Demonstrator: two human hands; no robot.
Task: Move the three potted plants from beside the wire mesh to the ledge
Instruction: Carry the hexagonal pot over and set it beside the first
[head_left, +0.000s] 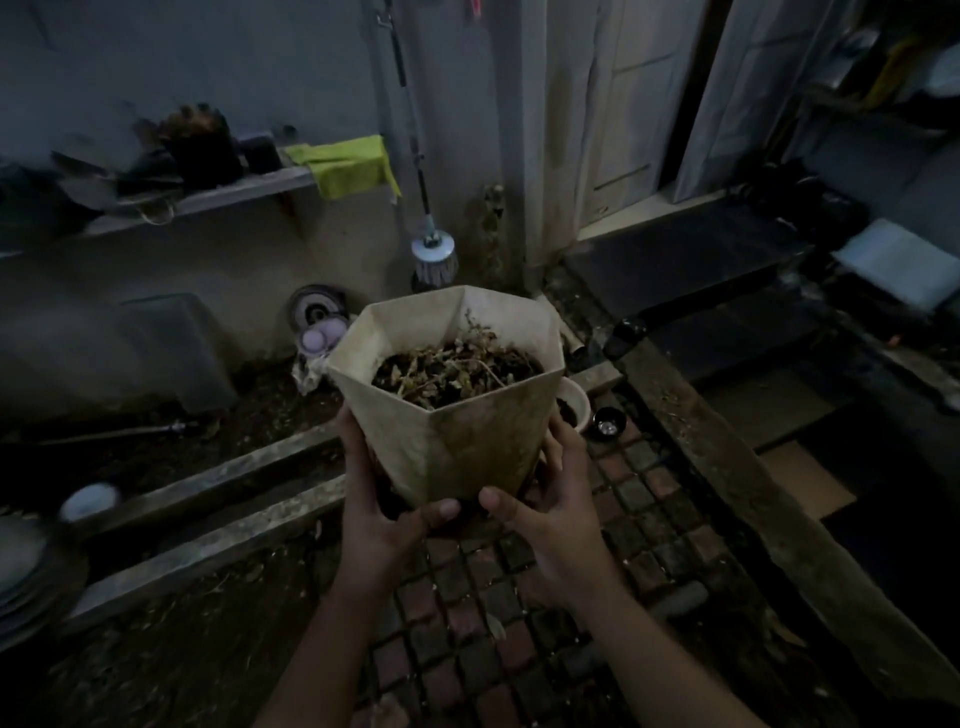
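A dirty white faceted pot with dark soil and a dried-up plant is held up in the middle of the view. My left hand grips its lower left side and my right hand grips its lower right side, thumbs under the base. Behind it a second white pot stands on the ground, mostly hidden. A dark potted plant stands on the wall ledge at the upper left. No wire mesh is visible.
A yellow-green cloth hangs over the ledge's right end. A mop leans on the wall. Low concrete curbs cross the ground at left. Brick paving lies below me; dark steps rise at right.
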